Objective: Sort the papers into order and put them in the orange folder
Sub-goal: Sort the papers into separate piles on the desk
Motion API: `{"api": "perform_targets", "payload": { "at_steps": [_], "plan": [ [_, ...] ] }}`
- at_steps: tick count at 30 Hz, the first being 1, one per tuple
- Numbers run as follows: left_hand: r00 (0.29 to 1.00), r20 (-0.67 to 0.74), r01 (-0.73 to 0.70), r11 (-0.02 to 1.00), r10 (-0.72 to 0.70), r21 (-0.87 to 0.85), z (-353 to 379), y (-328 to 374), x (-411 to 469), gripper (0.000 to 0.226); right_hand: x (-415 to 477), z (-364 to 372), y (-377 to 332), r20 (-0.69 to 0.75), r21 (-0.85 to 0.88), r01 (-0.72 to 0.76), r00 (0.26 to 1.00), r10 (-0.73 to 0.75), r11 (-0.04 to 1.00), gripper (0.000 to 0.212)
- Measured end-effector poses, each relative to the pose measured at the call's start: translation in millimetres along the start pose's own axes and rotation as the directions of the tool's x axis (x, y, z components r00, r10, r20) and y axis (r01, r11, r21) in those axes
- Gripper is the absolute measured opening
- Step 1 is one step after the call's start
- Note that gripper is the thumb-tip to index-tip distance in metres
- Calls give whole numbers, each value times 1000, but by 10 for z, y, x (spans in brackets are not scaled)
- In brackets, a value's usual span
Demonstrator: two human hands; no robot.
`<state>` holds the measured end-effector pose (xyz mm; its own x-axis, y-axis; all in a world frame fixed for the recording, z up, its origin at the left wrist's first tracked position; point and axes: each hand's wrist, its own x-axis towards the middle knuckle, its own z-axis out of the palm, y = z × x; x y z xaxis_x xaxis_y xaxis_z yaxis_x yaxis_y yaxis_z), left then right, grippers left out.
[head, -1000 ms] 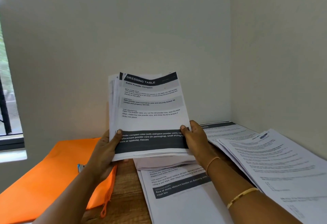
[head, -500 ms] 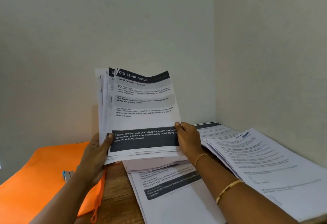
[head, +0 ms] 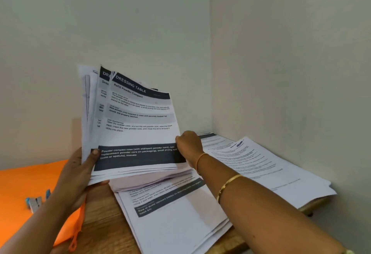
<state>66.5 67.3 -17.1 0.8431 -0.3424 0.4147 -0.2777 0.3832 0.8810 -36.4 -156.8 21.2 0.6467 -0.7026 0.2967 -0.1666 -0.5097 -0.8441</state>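
Fingers of my left grip [head: 76, 175] hide behind the held papers [head: 140, 133]. The orange folder [head: 24, 183] runs off the left edge; small blue things [head: 34, 201] on it are too blurred to name.

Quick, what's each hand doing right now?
Left hand: grips the paper stack at its lower left.
Right hand: pinches the stack's right edge.

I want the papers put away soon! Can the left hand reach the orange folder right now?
Probably yes: the orange folder lies just beside the left hand, nothing between them. But that hand grips the stack of papers, so it isn't free to take hold.
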Motion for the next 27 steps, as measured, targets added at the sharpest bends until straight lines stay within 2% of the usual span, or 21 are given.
{"api": "perform_targets", "payload": {
  "at_steps": [7, 10, 12, 15, 17, 19, 21, 24, 27],
  "plan": [
    [1000, -6, 19, 1000, -19, -15, -2, 25, -3, 14, -52, -26, -24, -64, -266, 171, 979, -195, 949, 37],
    [1000, -15, 25, 1000, -25, -15, 9, 37, -16, 12, -120, -37, -15, -23, -504, 286, 939, -344, 815, 23],
    [999, -23, 26, 1000, -26, -12, 16, 39, -20, 12, -145, -37, -12, 10, -605, 338, 908, -418, 721, 17],
    [999, -36, 30, 999, -31, -15, 0, 23, -6, 15, -125, -39, 26, 29, -654, 353, 896, -444, 669, 36],
    [999, -39, 32, 999, -32, -21, -16, 23, 6, 25, -66, -54, 60, 11, -591, 295, 933, -358, 750, 39],
    [999, -36, 32, 999, -32, -22, -21, 15, 12, 29, 11, -73, 93, -17, -414, 205, 972, -233, 887, 37],
    [999, -38, 29, 999, -30, -27, -23, 7, 6, 26, 58, -66, 85, -10, -205, 124, 992, -129, 971, 39],
    [999, -31, 30, 999, -30, -14, -2, -9, -12, 24, 56, -63, -8, -8, 77, 13, 1000, -12, 997, 44],
    [998, -43, 36, 999, -37, -32, -8, -10, -18, 30, -14, -62, -123, 192, 250, -176, 973, 129, 952, 33]
  ]
}}
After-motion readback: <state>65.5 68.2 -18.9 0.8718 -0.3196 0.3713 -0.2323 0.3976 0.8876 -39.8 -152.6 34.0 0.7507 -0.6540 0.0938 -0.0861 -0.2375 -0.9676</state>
